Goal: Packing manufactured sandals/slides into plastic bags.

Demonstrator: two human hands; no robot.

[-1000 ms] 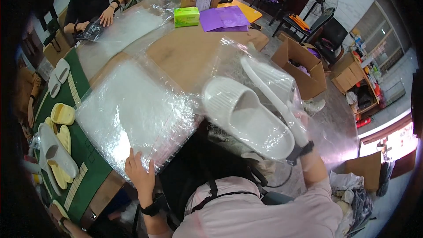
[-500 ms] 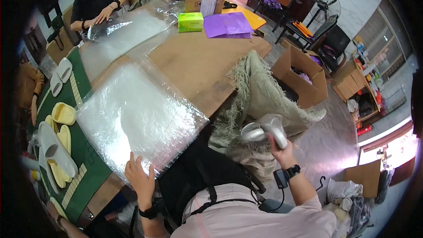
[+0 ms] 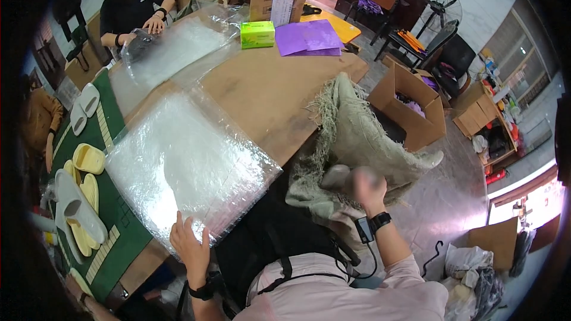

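My left hand [image 3: 190, 241] rests with spread fingers on the near edge of a stack of clear plastic bags [image 3: 184, 160] on the table. At the right, my right hand [image 3: 373, 193] grips a pair of pale slippers [image 3: 335, 176] at the mouth of a frayed beige woven sack [image 3: 351, 125]. The slippers and fingertips are blurred. The sack hangs beside the table's edge, and its inside is mostly hidden.
Yellow slippers [image 3: 89, 159] and grey-white slippers [image 3: 80, 214] lie on a green mat at the left. Across the table, a person [image 3: 140, 12] handles clear plastic. A green box [image 3: 257, 34], purple sheets [image 3: 309, 37] and an open carton [image 3: 413, 104] stand farther off.
My right hand has moved slightly left and down with the slippers, closer over the sack. My left hand stays on the plastic bags.
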